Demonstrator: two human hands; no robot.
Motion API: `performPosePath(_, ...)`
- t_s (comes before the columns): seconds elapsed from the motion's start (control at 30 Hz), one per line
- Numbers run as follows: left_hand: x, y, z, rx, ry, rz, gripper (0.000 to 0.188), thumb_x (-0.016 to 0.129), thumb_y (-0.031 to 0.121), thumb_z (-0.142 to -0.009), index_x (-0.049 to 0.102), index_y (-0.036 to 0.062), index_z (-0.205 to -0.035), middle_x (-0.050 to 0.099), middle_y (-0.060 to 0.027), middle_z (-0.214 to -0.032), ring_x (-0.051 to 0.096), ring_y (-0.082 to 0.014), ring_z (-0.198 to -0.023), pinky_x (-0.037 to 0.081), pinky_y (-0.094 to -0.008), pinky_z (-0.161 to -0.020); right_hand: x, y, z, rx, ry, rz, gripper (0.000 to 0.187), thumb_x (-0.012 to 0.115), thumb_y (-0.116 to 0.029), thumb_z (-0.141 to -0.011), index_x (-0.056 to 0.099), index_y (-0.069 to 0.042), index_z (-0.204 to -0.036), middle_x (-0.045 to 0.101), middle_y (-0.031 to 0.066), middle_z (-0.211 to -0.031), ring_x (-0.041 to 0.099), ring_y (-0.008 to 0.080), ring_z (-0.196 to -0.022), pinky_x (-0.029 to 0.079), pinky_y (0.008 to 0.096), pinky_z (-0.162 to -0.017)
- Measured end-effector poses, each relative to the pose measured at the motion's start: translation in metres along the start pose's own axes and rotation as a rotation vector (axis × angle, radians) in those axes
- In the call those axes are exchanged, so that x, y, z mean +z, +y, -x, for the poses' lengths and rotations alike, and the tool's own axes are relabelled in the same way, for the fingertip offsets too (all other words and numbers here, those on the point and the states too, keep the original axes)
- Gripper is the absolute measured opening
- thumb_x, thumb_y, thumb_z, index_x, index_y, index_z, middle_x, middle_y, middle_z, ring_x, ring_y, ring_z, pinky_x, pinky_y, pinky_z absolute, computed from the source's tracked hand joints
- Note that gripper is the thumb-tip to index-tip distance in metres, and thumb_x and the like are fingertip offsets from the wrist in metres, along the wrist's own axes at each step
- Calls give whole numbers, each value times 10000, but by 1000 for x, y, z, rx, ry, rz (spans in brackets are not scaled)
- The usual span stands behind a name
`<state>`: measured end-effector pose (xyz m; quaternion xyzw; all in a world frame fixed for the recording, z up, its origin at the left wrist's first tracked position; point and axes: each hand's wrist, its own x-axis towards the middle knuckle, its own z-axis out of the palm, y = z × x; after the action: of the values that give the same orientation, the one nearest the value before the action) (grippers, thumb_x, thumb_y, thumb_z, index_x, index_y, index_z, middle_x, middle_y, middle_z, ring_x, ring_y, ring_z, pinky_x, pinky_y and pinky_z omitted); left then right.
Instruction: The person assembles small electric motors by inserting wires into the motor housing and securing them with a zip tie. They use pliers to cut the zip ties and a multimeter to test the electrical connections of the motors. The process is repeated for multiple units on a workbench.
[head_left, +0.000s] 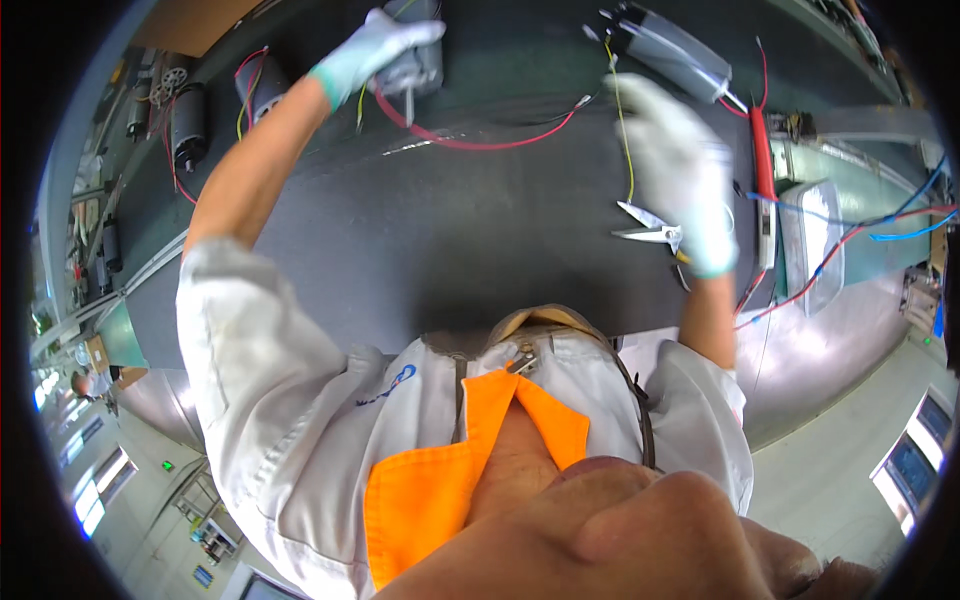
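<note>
Head view: the worker's gloved left hand (375, 55) grasps a grey motor (415, 72), located beyond and left of the scissors (660, 235). Gloved right hand (675, 150), just beyond the scissors, is blurred; I cannot tell whether it grasps anything. Motor judged heavy, rigid, somewhat slippery; best held around its body, sparing the shaft (409, 106) and flexible red lead (480, 145).

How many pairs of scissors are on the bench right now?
1 visible: the open scissors lie just left of the right hand, which partly covers them; more could be hidden.
</note>
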<state>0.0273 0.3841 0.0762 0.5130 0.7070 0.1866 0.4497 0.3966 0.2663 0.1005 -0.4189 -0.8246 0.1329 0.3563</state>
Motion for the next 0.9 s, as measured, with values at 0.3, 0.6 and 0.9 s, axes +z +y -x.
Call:
performPosePath(0.3,81,-67,207,-73,-77,-190,1331,807,607,-744,57,-83,-1600,516,-298,-1466,516,-364,-1388,418,-383,-1150,119,-129,100,-289,-962,-430,350,612,-375,-929,686,-35,-887,687,176,-959,665,370,-931,539,485,-847)
performPosePath(0.6,56,-33,246,-131,-332,-62,1025,776,500,-828,320,-61,-1554,678,-147,-1089,641,-181,-807,504,-286,-649,55,-102,99,-482,-574,-627,218,609,-252,-979,706,-67,-1040,722,144,-907,707,335,-870,568,420,-770)
performPosePath(0.9,32,-34,218,-100,-429,-59,573,690,195,-877,555,-77,-1363,602,-9,-871,575,-85,-724,453,-238,-647,-68,48,168,181,-133,467,492,750,-237,-861,637,-125,-1326,648,141,-1308,579,359,-1262,482,457,-1021)
